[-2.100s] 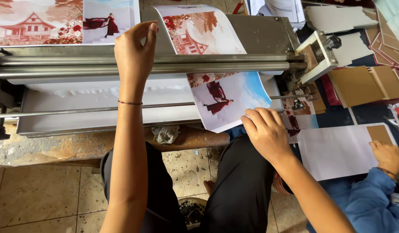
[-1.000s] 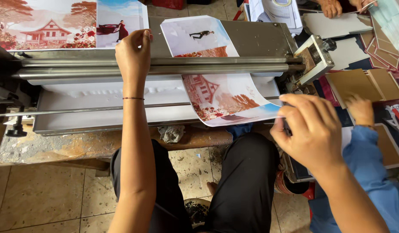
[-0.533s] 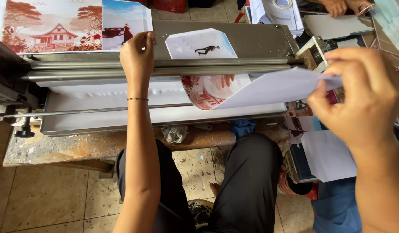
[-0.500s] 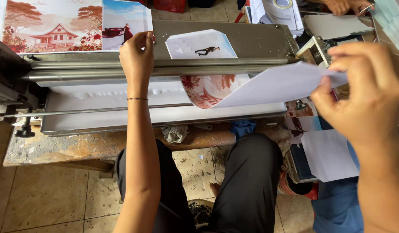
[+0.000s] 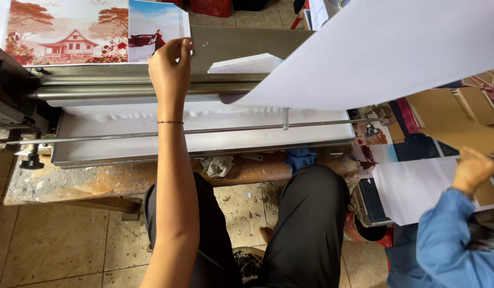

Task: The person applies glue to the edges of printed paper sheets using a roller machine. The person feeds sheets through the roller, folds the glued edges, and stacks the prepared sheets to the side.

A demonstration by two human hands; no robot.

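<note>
White sheet (image 5: 385, 48) hangs blank side down over the roller machine (image 5: 151, 90), its lower tip near the rollers. Right hand holds it at the frame's right edge — grip can't be made out. Left hand (image 5: 169, 72) rests on the rollers, fingers curled by a printed picture (image 5: 92, 32).

A crumpled rag (image 5: 217, 165) lies in the middle. Brown cardboard sheets (image 5: 460, 114) sit at the right. A blue sleeve (image 5: 455, 245) fills the lower right.

Matt white paper sheet (image 5: 385, 48), dull grey metal rollers (image 5: 108, 85), rough stained wooden bench (image 5: 97, 181)
</note>
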